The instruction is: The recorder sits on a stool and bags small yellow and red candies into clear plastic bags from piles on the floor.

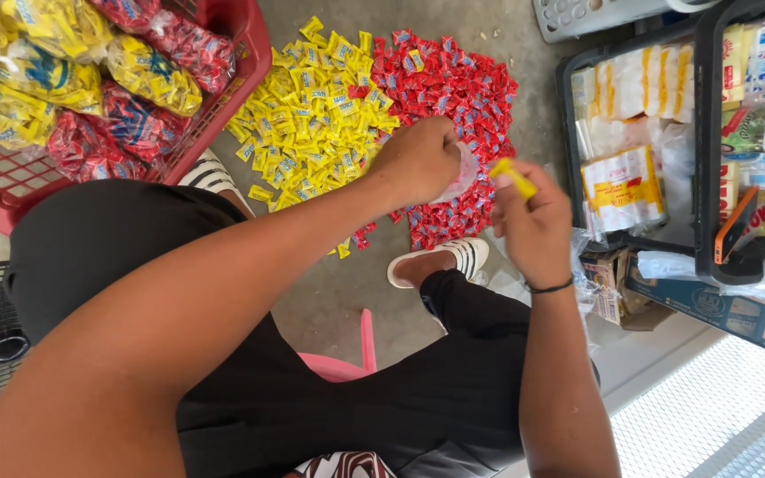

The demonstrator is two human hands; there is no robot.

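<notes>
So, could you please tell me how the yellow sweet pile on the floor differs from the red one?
The yellow pile lies to the left, nearer the red basket; the red pile lies to the right. The red pile stretches further down, toward the striped shoe; the yellow pile ends sooner. Both are loose heaps of small wrapped sweets on the concrete floor, touching where they meet.

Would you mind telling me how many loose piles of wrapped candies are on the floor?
2: a yellow pile beside the red basket, and a red pile touching its right side, partly hidden by the hands.
</notes>
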